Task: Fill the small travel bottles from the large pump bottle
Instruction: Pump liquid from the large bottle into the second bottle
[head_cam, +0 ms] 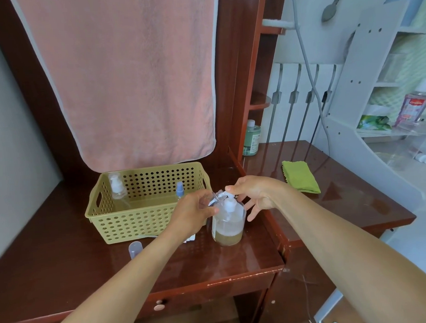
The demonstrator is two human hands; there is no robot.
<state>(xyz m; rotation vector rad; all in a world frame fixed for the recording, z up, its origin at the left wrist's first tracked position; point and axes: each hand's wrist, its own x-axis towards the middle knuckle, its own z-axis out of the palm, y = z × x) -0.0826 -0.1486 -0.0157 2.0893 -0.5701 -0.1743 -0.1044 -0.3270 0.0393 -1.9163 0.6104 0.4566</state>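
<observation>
I note a tan basket (pixel 146 225) on the counter (pixel 64 253). My left grip (pixel 194 211) clasps a small travel bottle (pixel 218 197), tilted, neck at the spout of the large pump bottle (pixel 228 226) just right of the basket. My right grip (pixel 255 193), fingers straight, touches the pump head.

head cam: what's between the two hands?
Head view: the white pump head of the large pump bottle and the open neck of the small travel bottle, which the left hand holds tilted toward the nozzle. The right hand touches the pump head.
</observation>
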